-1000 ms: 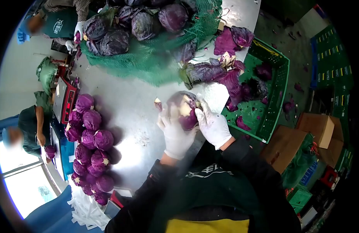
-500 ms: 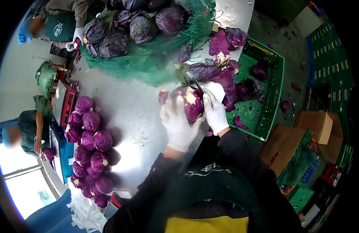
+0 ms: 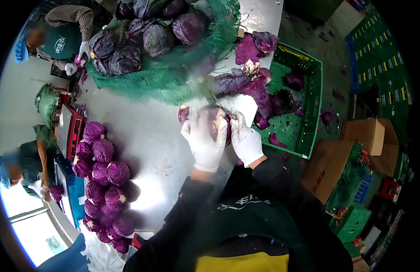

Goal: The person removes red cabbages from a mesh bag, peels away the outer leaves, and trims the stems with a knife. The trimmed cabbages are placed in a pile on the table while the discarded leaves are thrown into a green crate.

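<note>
A red cabbage [image 3: 207, 121] with a pale cut stem end is in front of me over the metal table. Its left side is wrapped by my gloved left hand [image 3: 204, 144]. My gloved right hand [image 3: 246, 141] is closed at the cabbage's right side, fingers pinched on a knife whose thin blade [image 3: 224, 109] is blurred and partly hidden. A purple-and-white leaf piece [image 3: 183, 113] lies by my left fingertips. Just beyond my right hand is a white sheet-like thing [image 3: 245, 105], beside loose purple outer leaves [image 3: 260, 96].
Dark untrimmed cabbages [image 3: 159, 40] lie on green netting [image 3: 169, 84] at the back. Trimmed cabbages [image 3: 105, 174] are piled on the left near a red scale [image 3: 73, 131]. A green crate [image 3: 315, 104] with leaves stands right. Two co-workers [image 3: 60, 43] are across the table.
The view has shifted slightly. The cabbage has turned between my hands, its pale stem end showing less, and my right fingers have drawn in closer against it.
</note>
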`<action>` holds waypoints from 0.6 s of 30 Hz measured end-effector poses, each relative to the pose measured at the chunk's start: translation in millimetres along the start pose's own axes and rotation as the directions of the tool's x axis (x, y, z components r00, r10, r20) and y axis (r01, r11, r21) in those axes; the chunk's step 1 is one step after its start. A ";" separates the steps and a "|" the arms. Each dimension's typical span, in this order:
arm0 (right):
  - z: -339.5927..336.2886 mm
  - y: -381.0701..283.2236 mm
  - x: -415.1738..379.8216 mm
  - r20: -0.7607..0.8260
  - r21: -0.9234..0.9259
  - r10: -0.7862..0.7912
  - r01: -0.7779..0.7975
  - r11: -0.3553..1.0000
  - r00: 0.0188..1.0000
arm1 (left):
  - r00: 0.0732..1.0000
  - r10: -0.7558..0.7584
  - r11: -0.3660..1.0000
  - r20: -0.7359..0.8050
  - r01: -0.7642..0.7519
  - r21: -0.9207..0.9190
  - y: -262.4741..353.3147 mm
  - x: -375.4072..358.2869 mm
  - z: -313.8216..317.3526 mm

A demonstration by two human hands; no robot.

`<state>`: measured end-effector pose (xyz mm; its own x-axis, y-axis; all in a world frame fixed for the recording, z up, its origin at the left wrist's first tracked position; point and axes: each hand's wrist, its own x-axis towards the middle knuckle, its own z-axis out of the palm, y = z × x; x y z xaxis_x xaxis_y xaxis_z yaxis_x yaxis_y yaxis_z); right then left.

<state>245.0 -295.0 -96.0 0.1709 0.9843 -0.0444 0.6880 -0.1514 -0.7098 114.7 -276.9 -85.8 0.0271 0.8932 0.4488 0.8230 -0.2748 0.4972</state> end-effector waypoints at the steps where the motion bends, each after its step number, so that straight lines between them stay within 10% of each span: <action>1: 1.0 1.7 1.6 -0.005 0.028 0.010 -0.009 1.000 1.000 | 1.000 0.009 1.000 -0.006 -0.009 0.014 2.5 -1.1 0.2; 9: 1.3 53.6 52.4 0.091 0.023 0.201 -0.204 0.979 0.975 | 0.994 -0.110 0.994 0.008 0.110 0.030 15.8 -13.3 -2.6; 11: 9.6 86.1 68.9 0.246 -0.077 0.159 -0.145 0.986 0.956 | 0.989 -0.074 0.997 -0.126 0.072 -0.018 -6.9 -37.0 3.7; 15: -29.5 16.5 42.4 0.183 0.286 0.008 -0.061 0.956 0.983 | 0.946 -0.319 0.945 -0.053 0.313 -0.098 -3.9 -34.4 -8.6; 18: -17.0 -9.0 19.0 0.015 0.277 -0.321 0.305 0.911 0.947 | 0.919 -0.390 0.921 -0.055 0.388 -0.043 4.9 -33.7 -5.4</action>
<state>254.0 -276.4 -78.6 -0.0697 0.9820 0.1755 0.4833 0.1871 -0.8552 114.8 -310.3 -94.5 -0.3272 0.9085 0.2598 0.7441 0.0783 0.6635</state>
